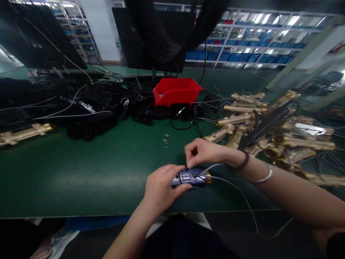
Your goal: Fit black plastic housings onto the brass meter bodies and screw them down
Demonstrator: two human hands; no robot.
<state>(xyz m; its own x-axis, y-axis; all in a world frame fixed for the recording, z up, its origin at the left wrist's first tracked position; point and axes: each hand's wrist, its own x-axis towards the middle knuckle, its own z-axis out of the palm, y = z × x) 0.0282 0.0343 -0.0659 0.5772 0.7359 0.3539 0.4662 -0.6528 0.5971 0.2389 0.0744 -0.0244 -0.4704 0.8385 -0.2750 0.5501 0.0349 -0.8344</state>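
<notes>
Presently, the left hand (161,185) grasps a wired, brass-ended fitting (185,176) near the front edge of the table (81,172). The right hand (201,153) is curled at the fitting's far side; its grip cannot be determined.

A thin, silver-coloured metal ring (164,167) circles one of the left fingers (174,169); the right arm (293,194) wears a dark beaded bracelet (244,160), a smooth silver-coloured bangle (266,175) and a short black sleeve (335,246).
</notes>
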